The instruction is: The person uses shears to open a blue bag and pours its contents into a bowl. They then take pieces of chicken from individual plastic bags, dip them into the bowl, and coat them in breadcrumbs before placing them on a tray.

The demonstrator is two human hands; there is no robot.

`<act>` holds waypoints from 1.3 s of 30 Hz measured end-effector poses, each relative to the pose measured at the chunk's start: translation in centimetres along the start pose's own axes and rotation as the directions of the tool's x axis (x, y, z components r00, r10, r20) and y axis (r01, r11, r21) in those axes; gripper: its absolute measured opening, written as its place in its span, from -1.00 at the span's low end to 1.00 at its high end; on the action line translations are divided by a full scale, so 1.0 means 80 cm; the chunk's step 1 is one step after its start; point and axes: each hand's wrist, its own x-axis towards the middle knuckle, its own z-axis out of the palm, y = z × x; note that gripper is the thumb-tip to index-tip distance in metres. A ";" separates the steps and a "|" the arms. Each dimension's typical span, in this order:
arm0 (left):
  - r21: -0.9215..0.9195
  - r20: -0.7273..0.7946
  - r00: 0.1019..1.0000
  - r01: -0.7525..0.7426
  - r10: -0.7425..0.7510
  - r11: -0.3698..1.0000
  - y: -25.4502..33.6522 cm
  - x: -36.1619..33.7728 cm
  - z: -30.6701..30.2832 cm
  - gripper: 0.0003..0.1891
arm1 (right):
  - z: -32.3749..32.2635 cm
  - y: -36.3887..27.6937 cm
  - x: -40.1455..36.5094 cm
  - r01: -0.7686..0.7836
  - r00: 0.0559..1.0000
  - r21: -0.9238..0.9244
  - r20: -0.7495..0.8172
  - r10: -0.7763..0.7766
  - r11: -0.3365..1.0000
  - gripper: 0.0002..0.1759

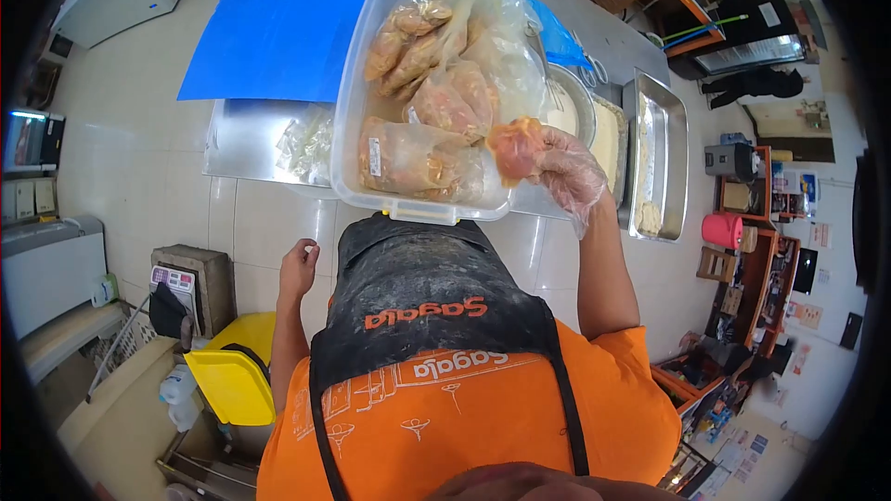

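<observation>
A piece of raw chicken [516, 150] is held up in my right hand [568, 172], which wears a clear plastic glove. It hangs over the right edge of a translucent plastic tub [350, 144]. Inside the tub lie several clear bags of marinated raw chicken [408, 162], the front one with a white label. My left hand [300, 264] is bare, hanging low in front of the tub at left, touching nothing. Its fingers are loosely curled with nothing seen in them.
To the tub's right stand a round metal bowl [585, 97] of pale powder, a tray of pale flour [608, 139] and a long steel tray [679, 144] with some batter-like residue. A blue board [278, 23] lies at left, near crumpled clear plastic [306, 144]. A yellow bin [232, 385] stands behind my left arm.
</observation>
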 end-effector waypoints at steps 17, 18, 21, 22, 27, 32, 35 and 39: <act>0.016 0.015 0.995 -0.096 0.096 0.995 0.032 0.025 -0.019 -0.79 | -0.037 0.067 -0.003 -0.031 0.980 -0.105 -0.201 0.010 0.994 -0.76; 0.020 0.013 0.995 -0.101 0.100 0.995 0.037 0.025 -0.024 -0.79 | -0.038 0.068 -0.003 -0.011 0.981 -0.090 -0.195 -0.007 0.996 -0.77; 0.011 -0.016 0.992 -0.125 0.125 0.992 0.052 0.030 -0.035 -0.79 | -0.034 0.072 -0.004 0.031 0.981 -0.076 -0.188 -0.045 0.997 -0.79; 0.011 -0.022 0.992 -0.128 0.128 0.992 0.060 0.031 -0.040 -0.79 | -0.033 0.073 -0.005 0.043 0.981 -0.077 -0.187 -0.057 0.996 -0.79; 0.020 -0.075 0.981 -0.179 0.180 0.984 0.094 0.035 -0.061 -0.80 | -0.041 0.080 -0.006 -0.020 0.990 -0.177 -0.139 -0.005 0.984 -0.83; -0.034 -0.178 0.950 -0.268 0.258 0.963 0.130 0.030 -0.090 -0.80 | -0.028 0.065 -0.024 -0.034 0.994 -0.116 -0.108 0.021 0.993 -0.87; -0.058 -0.232 0.927 -0.315 0.294 0.947 0.159 0.023 -0.108 -0.81 | -0.021 0.043 -0.044 -0.031 0.994 0.084 -0.102 0.040 0.996 -0.91; -0.136 -0.346 0.879 -0.393 0.328 0.909 0.181 0.013 -0.109 -0.80 | -0.040 -0.012 -0.070 0.022 0.993 0.021 -0.120 -0.019 1.000 -0.96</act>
